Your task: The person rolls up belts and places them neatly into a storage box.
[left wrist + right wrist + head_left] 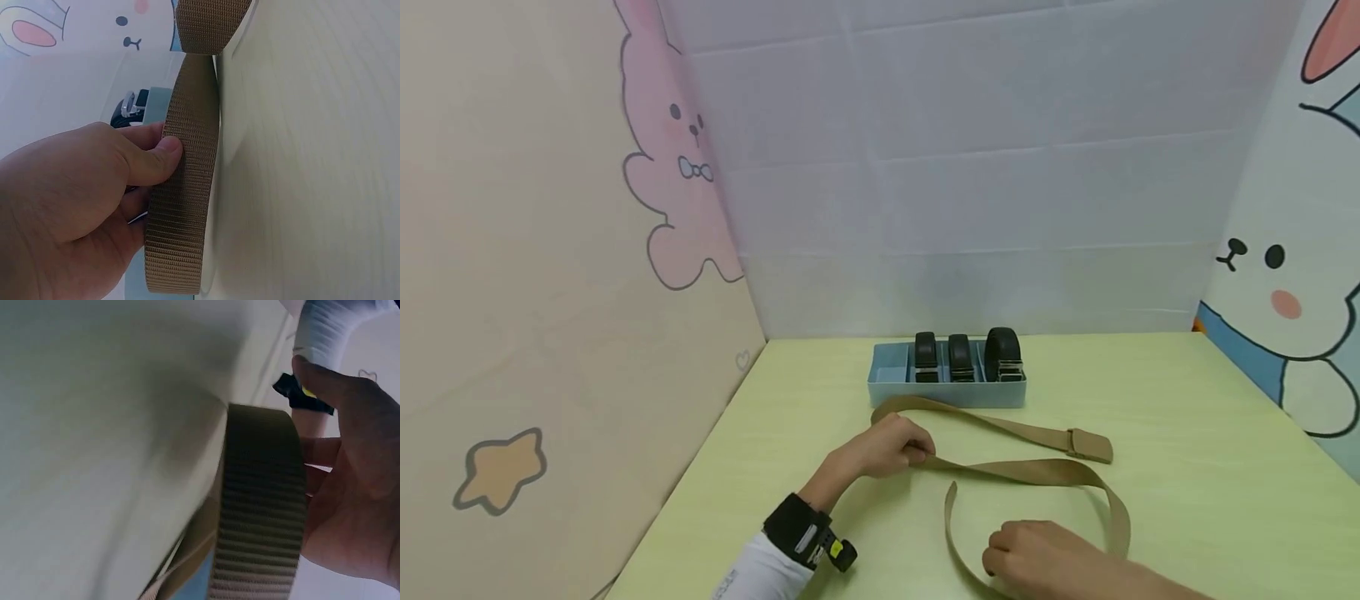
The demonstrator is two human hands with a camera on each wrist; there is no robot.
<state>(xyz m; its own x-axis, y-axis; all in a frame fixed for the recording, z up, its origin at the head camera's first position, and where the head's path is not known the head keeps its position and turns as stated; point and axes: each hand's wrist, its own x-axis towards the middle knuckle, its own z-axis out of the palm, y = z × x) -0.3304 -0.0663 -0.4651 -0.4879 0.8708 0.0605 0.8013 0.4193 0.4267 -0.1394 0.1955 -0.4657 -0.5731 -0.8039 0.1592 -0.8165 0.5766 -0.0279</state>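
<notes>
A tan webbing belt (1037, 472) lies in loose loops across the table, with its flat tan buckle (1090, 446) toward the right. My left hand (891, 446) pinches the strap on the left side of the loops. In the left wrist view, the thumb presses on the face of the ribbed strap (187, 200), with fingers behind it. Lower right, my right hand (1045, 554) is beside the belt's free end, fingers loosely bent. From the right wrist, the strap (259, 500) passes in front of the fingers; the thumb stands apart from it.
Behind the belt stands a light blue divided box (947, 396). It holds rolled black belts (1002, 350) with metal buckles, and its left compartment shows bare. A pale back sheet (970, 292) and printed side walls bound the yellow-green table (1180, 400).
</notes>
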